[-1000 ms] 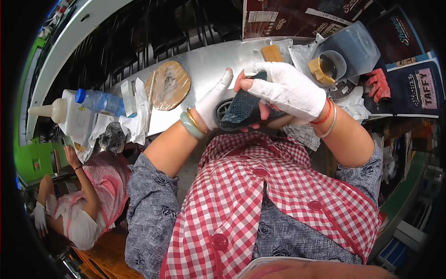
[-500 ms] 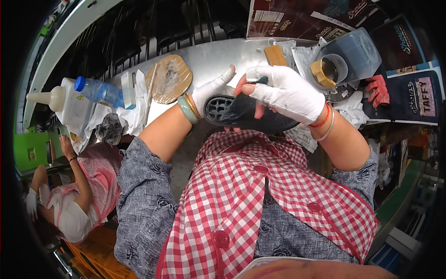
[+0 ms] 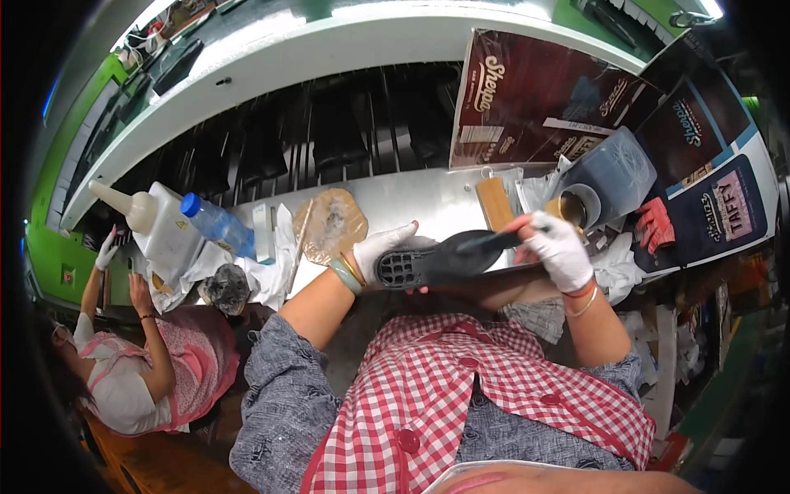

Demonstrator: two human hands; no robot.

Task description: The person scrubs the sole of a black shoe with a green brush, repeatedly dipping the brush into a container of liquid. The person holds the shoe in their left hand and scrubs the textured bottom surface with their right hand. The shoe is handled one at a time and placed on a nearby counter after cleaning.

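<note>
A black shoe sole (image 3: 401, 269) with an open grid in its heel lies across in front of my chest. My left hand (image 3: 383, 244), in a white glove, holds it at the heel, thumb up and fingertips showing below. At the sole's other end, my right hand (image 3: 561, 253) pinches a thin, dark, insole-like piece (image 3: 476, 247) that stands up from the sole. That glove leaves some fingertips bare. Where the piece meets the sole is hard to make out.
Left on the metal bench are a white squeeze bottle (image 3: 167, 230), a blue-capped bottle (image 3: 218, 226) and a brown round pad (image 3: 331, 226). Right are a wooden-backed brush (image 3: 494, 204), a cup (image 3: 583, 204), a clear container (image 3: 621, 174) and a red glove (image 3: 654, 226). A co-worker (image 3: 132, 370) sits left.
My right hand has moved right along the sole, and the thin dark piece now stands up in its fingers. My left hand still grips the heel. The view has tilted up.
</note>
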